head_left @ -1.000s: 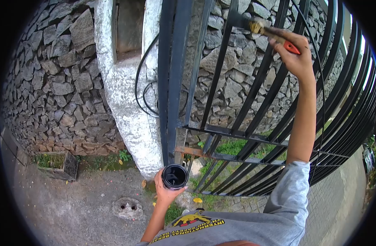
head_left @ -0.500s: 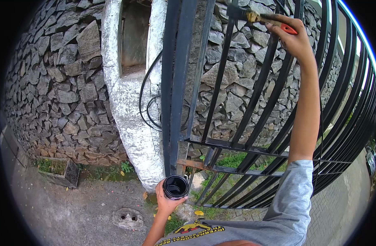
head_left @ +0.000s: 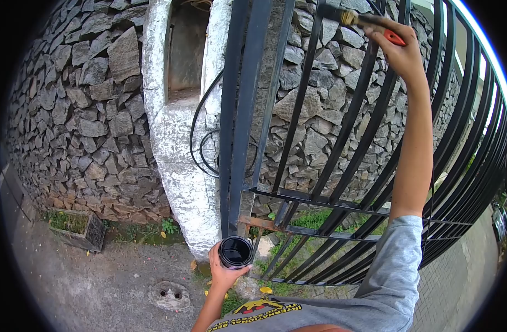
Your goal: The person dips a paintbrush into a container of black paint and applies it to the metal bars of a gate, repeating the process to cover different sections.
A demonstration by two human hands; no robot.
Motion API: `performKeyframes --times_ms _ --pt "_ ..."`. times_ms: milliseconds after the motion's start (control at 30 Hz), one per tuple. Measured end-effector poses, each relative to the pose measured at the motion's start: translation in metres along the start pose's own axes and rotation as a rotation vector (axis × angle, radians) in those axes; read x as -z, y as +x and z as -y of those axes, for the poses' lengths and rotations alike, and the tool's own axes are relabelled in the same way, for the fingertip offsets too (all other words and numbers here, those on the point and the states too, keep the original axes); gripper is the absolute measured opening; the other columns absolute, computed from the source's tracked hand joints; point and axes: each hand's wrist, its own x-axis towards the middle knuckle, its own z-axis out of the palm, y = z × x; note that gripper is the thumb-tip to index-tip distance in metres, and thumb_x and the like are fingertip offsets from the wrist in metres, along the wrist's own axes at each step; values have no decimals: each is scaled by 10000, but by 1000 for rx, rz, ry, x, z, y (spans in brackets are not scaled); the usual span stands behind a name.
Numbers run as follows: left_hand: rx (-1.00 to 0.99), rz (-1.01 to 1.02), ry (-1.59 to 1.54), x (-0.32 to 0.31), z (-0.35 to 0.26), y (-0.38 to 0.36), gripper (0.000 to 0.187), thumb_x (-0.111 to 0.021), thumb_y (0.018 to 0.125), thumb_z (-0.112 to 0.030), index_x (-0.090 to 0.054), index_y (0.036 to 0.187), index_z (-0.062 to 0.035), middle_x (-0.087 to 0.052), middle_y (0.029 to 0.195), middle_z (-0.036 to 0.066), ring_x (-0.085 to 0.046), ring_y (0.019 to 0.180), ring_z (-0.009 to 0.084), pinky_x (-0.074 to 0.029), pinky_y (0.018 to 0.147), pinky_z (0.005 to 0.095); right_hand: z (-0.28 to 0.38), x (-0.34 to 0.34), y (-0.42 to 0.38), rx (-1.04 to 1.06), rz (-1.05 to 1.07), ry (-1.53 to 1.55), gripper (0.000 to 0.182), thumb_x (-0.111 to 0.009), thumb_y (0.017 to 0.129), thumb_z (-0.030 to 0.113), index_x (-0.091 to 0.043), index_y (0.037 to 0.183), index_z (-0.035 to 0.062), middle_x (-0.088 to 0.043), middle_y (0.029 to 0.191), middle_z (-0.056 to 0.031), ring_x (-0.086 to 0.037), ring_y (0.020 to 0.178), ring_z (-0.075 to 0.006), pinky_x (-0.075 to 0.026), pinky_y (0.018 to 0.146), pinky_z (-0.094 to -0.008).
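My right hand (head_left: 400, 47) is raised at the upper right, its fingers wrapped round the handle of a paintbrush (head_left: 350, 18) with a red end. The dark bristles lie against an upright bar of the black metal gate (head_left: 301, 105), near the top of the view. Low in the middle, my left hand (head_left: 223, 271) grips a round can of black paint (head_left: 235, 252) from its near side. The can is open at the top, and dark glossy paint shows inside it.
A white pillar (head_left: 181, 160) with a recess and a hanging black cable (head_left: 193, 133) stands left of the gate. Rough stone wall (head_left: 93, 127) rises behind. A planter box (head_left: 79, 229) sits at the lower left, and a concrete block with two holes (head_left: 170, 295) lies on the ground.
The brush and my right hand have shifted slightly right in view, along with the pillar and upper gate. Both hands keep their hold.
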Motion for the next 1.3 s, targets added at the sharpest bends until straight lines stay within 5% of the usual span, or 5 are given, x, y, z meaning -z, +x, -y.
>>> performKeyframes --times_ms 433,733,833,967,1300 --pt "-21 -4 51 -2 0 0 1145 -1013 523 -419 -446 1433 -17 -528 1325 208 -497 1265 407 -407 1082 540 -49 -3 25 -194 -168 40 471 -871 852 291 -746 1246 67 -657 1107 -54 -677 963 -159 -537 892 -294" --pt "-26 -20 62 -6 6 -7 1160 -1005 530 -489 -446 1426 -9 -520 1324 216 -501 1260 415 -413 1070 563 40 19 76 111 -304 -43 258 -728 876 90 -777 1112 -5 -767 837 -46 -644 621 -81 -473 533 -229" --pt "-49 -34 72 -5 5 -6 1164 -1007 528 -490 -446 1424 -3 -528 1315 214 -509 1248 414 -416 1065 561 30 51 102 -176 170 152 285 -743 886 129 -771 1138 0 -783 918 -89 -696 762 -123 -538 649 -265" --pt "-49 -45 66 -3 4 -7 1164 -1009 528 -488 -447 1420 6 -539 1304 213 -516 1235 414 -420 1056 558 30 32 113 -31 -255 -72 305 -772 877 144 -770 1145 -3 -776 867 -82 -677 682 -128 -526 587 -282" --pt "-70 -78 107 0 5 -14 1182 -1016 525 -466 -433 1432 18 -539 1324 224 -526 1249 412 -423 1074 540 45 47 107 -63 9 -77 247 -764 867 153 -795 1057 -2 -770 858 -79 -673 717 -158 -549 680 -318"
